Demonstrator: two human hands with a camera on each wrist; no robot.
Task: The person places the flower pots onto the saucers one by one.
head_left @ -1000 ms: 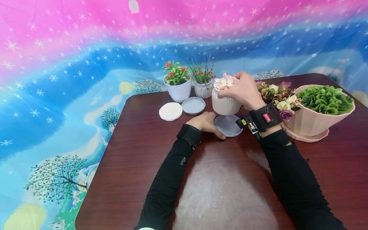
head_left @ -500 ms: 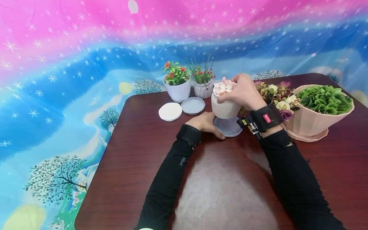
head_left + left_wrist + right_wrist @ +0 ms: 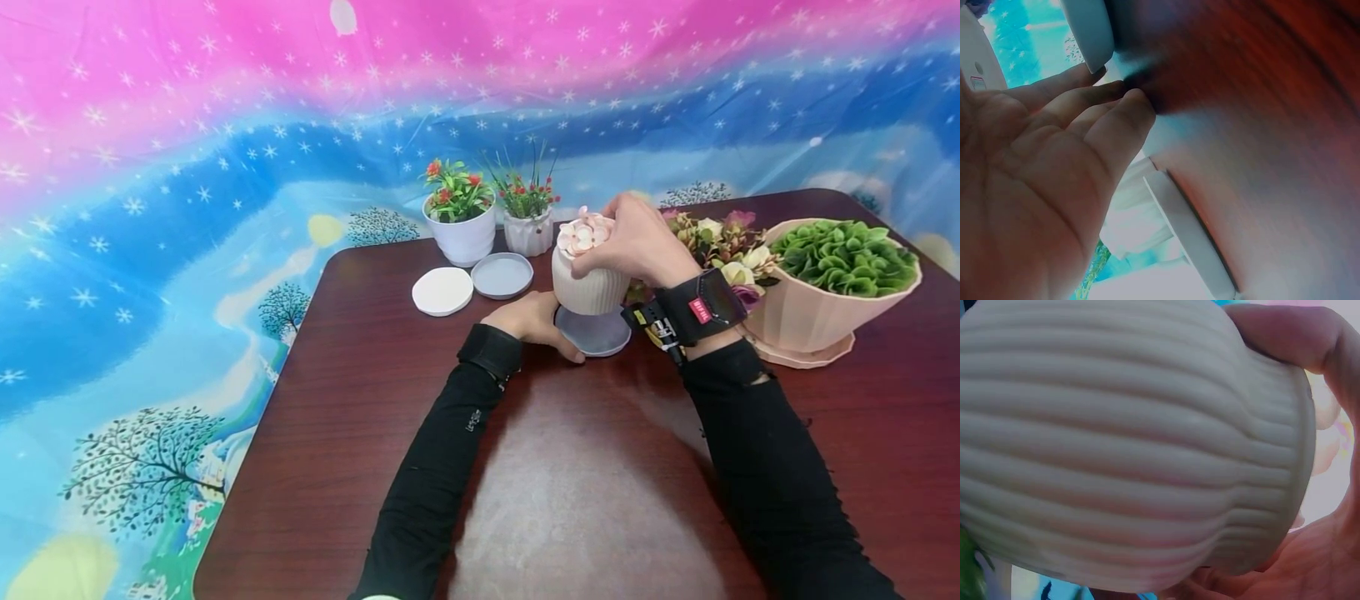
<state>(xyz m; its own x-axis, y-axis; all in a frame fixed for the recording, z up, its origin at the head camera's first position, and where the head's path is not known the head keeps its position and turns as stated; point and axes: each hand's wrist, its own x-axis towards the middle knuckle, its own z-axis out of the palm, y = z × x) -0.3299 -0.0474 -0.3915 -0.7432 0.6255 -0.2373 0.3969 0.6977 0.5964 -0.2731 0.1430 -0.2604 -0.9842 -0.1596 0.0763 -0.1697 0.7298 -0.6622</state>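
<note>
My right hand point(image 3: 648, 242) grips a cream ribbed flowerpot point(image 3: 588, 287) by its rim, thumb in front. Pale pink flowers point(image 3: 583, 233) fill its top. In the right wrist view, the ribbed pot point(image 3: 1116, 444) takes up most of the frame, with fingers behind the rim. Below the pot lies a round grey saucer point(image 3: 600, 337), partly covered by it. My left hand point(image 3: 532, 319) holds this saucer at its left side, thumb along the front edge. In the left wrist view, the index fingertip meets the underside of the saucer point(image 3: 1090, 34).
A white saucer point(image 3: 442, 292) and another grey saucer point(image 3: 502, 276) lie to the left. Behind them stand a white pot point(image 3: 463, 239) with red flowers and a smaller pot point(image 3: 529, 233). Mixed flowers point(image 3: 723, 246) and a large peach pot point(image 3: 813, 312) stand on the right.
My right hand has lowered the flowerpot toward the grey saucer, covering more of it in view. My left hand stays at the saucer.
</note>
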